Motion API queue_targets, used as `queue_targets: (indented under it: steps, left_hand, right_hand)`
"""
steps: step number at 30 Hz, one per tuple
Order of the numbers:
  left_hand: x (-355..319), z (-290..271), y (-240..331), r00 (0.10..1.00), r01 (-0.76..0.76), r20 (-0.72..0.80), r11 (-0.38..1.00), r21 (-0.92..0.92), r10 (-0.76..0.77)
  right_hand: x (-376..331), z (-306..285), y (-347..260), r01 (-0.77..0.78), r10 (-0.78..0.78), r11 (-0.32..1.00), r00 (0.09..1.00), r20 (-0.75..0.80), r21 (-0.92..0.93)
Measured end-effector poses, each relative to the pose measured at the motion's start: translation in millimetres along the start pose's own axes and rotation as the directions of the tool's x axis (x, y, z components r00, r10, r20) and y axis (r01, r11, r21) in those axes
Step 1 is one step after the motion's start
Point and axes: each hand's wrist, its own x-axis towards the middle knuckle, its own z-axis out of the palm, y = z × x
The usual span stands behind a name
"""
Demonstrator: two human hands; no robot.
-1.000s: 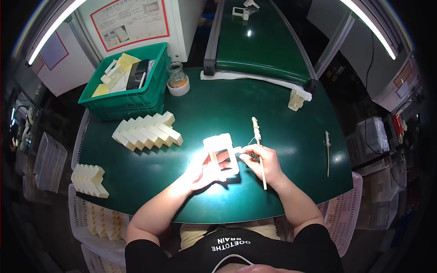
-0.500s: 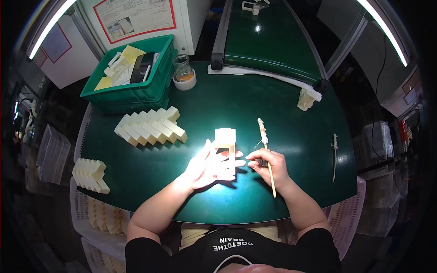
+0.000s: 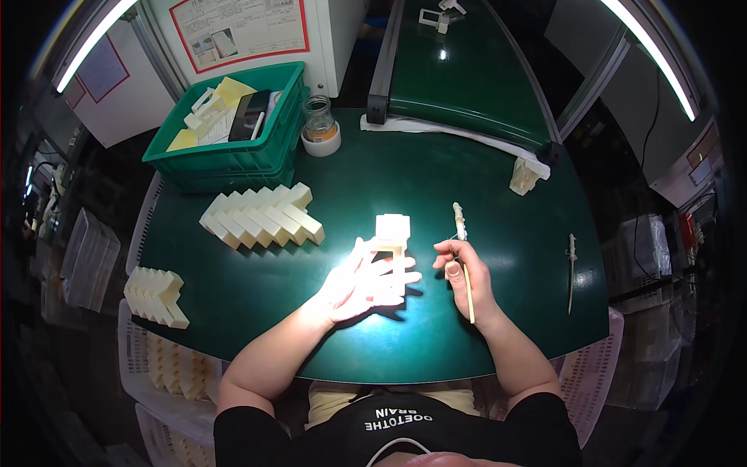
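A white rectangular plastic frame with a blocky end [image 3: 393, 227] rests in my left hand [image 3: 346, 284], its block pointing away from me. Strong light washes out much of the frame and the palm, though my fingertips show behind its opening. To the right, my right hand [image 3: 470, 276] is closed around a thin wooden stick [image 3: 468, 296] whose far end is wrapped in white material [image 3: 459, 218]. The stick stands apart from the frame. Another wrapped stick [image 3: 572, 272] lies at the table's right side.
Two rows of cream plastic parts [image 3: 264, 218] [image 3: 157, 296] lie on the left of the green table [image 3: 389, 350]. Behind them stand a green crate [image 3: 226, 163] and a glass jar [image 3: 319, 117] in a white holder. A green conveyor belt [image 3: 467, 86] lies at the back.
My right hand has shifted slightly up and right with the stick, and its fingers have changed their grip. The frame in my left hand has moved a little to the right.
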Motion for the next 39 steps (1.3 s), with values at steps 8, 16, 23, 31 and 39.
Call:
queue_targets:
  steps: [8,16,23,31,39]
  left_hand:
    - [10,-14,-6,0.920,-0.251,0.072,0.438,0.863,0.385]
    - [12,-16,-12,0.678,-0.451,0.271,0.096,0.887,0.683]
    - [10,-8,-25,0.803,-0.366,0.308,0.013,0.931,0.510]
    - [-10,5,-10,0.968,-0.175,0.079,0.414,0.894,0.238]
    - [-35,49,0,0.957,0.145,-0.131,-0.036,0.989,0.259]
  right_hand:
    - [-3,0,-5,0.312,-0.322,0.939,0.946,-0.048,-0.146]
    - [-3,29,-8,0.263,-0.263,0.953,0.965,-0.017,0.152]
    - [-26,22,-12,0.398,-0.397,0.917,0.915,-0.065,0.008]
    - [-10,-1,9,0.287,-0.234,0.887,0.955,-0.185,0.361]
    - [-7,-1,18,0.325,-0.283,0.819,0.946,-0.160,0.472]
